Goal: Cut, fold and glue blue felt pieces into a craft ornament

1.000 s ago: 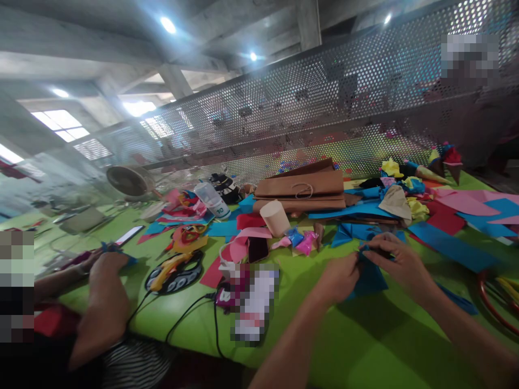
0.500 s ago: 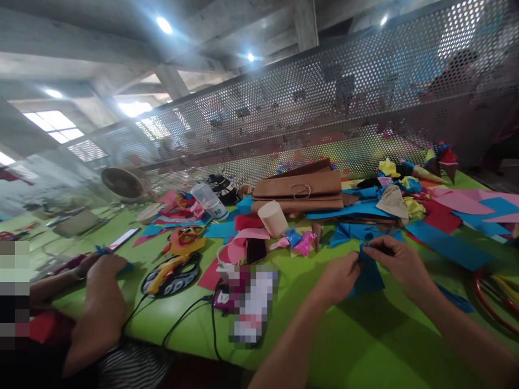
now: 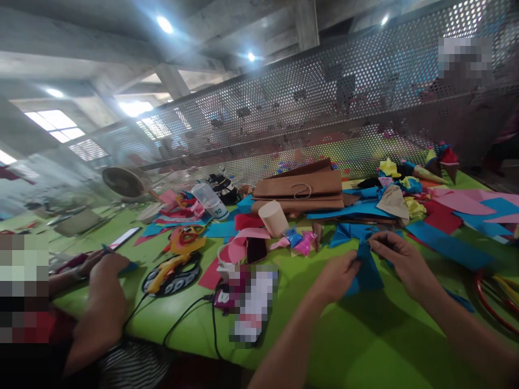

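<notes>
My left hand (image 3: 337, 274) pinches a folded piece of blue paper (image 3: 370, 270) by its left side, above the green table (image 3: 348, 346). At the paper's upper right, my right hand (image 3: 395, 254) has its thumb and fingertips pressed together at the top edge. Part of the blue sheet hangs down between the two hands. Just behind them lies more folded blue paper (image 3: 344, 233), with small pink (image 3: 305, 243) and blue crumpled pieces to its left.
A yellow glue gun (image 3: 164, 274) on a black tray, cables and a phone (image 3: 253, 308) lie left of my arms. Another person's hands (image 3: 107, 265) hold blue paper farther left. Scissors with red handles (image 3: 492, 308) are at the right edge.
My right hand has shifted slightly right and its fingers have moved along the paper's top. My left hand stays nearly in place, still holding the paper.
</notes>
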### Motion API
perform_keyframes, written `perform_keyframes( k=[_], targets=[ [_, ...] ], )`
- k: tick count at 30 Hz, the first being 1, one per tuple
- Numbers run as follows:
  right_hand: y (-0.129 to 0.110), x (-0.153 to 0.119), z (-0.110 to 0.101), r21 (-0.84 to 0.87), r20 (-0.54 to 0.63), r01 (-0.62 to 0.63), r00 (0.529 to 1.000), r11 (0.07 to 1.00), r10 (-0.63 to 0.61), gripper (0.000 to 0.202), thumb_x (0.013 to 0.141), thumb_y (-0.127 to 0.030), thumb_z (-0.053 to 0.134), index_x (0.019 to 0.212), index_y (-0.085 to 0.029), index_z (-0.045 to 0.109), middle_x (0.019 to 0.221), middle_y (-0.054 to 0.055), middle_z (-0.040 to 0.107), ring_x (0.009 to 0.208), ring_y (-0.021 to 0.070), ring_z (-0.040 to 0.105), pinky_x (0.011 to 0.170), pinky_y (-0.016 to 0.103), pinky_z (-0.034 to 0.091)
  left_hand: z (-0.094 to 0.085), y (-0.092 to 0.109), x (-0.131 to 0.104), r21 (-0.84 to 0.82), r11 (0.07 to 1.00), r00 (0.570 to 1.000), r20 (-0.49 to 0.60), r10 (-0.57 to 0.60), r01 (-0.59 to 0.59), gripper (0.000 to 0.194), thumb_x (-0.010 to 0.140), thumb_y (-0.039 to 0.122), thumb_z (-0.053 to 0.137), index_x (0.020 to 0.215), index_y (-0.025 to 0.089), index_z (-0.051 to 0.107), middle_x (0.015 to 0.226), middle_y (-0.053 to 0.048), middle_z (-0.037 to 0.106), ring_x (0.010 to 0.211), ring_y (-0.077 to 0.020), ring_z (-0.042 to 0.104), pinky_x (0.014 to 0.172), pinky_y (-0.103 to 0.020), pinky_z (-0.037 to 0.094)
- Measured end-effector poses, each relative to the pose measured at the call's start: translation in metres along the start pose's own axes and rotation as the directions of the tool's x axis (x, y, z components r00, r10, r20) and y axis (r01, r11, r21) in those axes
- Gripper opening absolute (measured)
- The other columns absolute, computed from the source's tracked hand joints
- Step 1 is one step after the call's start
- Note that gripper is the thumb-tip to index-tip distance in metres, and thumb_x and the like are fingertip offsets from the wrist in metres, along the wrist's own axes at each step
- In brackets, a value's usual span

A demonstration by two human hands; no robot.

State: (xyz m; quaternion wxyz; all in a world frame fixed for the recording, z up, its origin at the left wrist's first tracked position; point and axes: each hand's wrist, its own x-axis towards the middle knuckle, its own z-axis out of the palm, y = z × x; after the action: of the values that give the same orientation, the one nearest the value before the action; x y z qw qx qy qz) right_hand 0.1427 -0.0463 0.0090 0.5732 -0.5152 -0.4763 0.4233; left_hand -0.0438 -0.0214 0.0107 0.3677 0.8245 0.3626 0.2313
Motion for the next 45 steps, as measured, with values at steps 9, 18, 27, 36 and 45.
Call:
perform_keyframes(
  k=[9, 18, 27, 36, 45],
  targets=[
    [0.005, 0.003, 0.001, -0.004, 0.049, 0.014, 0.999, 1.000, -0.014, 0.042, 0.066, -0.059, 0.085, 0.076, -0.023, 0.067, 0.074, 0.001, 0.060, 0.072, 0.0169, 0.053, 0.065, 0.030, 0.044, -0.001, 0.003, -0.001, 0.065, 0.998, 1.000, 0.003, -0.007, 0.007, 0.020, 0.100, 0.028, 0.043, 0.087, 0.020, 0.056, 0.084, -0.003, 0.063, 0.078, -0.0190, 0.056, 0.072, -0.030, 0.043],
    [-0.001, 0.004, -0.004, 0.026, 0.150, -0.092, 0.985, 0.995, 0.087, 0.044, 0.069, -0.059, 0.083, 0.091, -0.023, 0.071, 0.082, 0.001, 0.063, 0.075, 0.0172, 0.055, 0.066, 0.029, 0.044, -0.003, 0.002, -0.002, 0.073, 0.997, 1.000, 0.017, -0.006, 0.004, 0.021, 0.101, 0.029, 0.042, 0.094, 0.020, 0.060, 0.091, -0.005, 0.067, 0.081, -0.0201, 0.060, 0.074, -0.031, 0.044],
    [-0.001, 0.001, 0.002, -0.040, 0.079, -0.001, 0.997, 0.999, 0.004, 0.045, 0.069, -0.065, 0.078, 0.069, -0.021, 0.067, 0.066, -0.001, 0.054, 0.064, 0.0150, 0.046, 0.059, 0.029, 0.039, 0.004, -0.002, -0.001, 0.165, 0.986, 0.999, 0.032, -0.018, 0.012, 0.022, 0.101, 0.031, 0.043, 0.089, 0.020, 0.057, 0.086, -0.005, 0.064, 0.079, -0.0201, 0.057, 0.071, -0.032, 0.043],
    [0.009, 0.004, 0.000, -0.158, 0.163, 0.035, 0.987, 0.987, -0.009, 0.043, 0.069, -0.064, 0.078, 0.072, -0.022, 0.066, 0.068, -0.001, 0.060, 0.067, 0.0171, 0.052, 0.060, 0.030, 0.042, 0.002, -0.005, 0.001, 0.131, 0.990, 0.997, -0.060, -0.044, 0.052, 0.023, 0.102, 0.031, 0.043, 0.086, 0.020, 0.056, 0.082, -0.003, 0.063, 0.077, -0.0190, 0.057, 0.069, -0.031, 0.043],
    [0.003, 0.005, -0.003, -0.135, 0.035, 0.006, 0.999, 0.991, -0.001, 0.045, 0.067, -0.065, 0.081, 0.071, -0.022, 0.067, 0.065, 0.000, 0.058, 0.060, 0.0151, 0.048, 0.054, 0.028, 0.038, 0.001, -0.005, 0.002, 0.082, 0.994, 0.993, -0.099, -0.066, 0.074, 0.024, 0.101, 0.028, 0.047, 0.079, 0.020, 0.050, 0.079, 0.000, 0.057, 0.074, -0.0162, 0.051, 0.066, -0.028, 0.036]
  ],
)
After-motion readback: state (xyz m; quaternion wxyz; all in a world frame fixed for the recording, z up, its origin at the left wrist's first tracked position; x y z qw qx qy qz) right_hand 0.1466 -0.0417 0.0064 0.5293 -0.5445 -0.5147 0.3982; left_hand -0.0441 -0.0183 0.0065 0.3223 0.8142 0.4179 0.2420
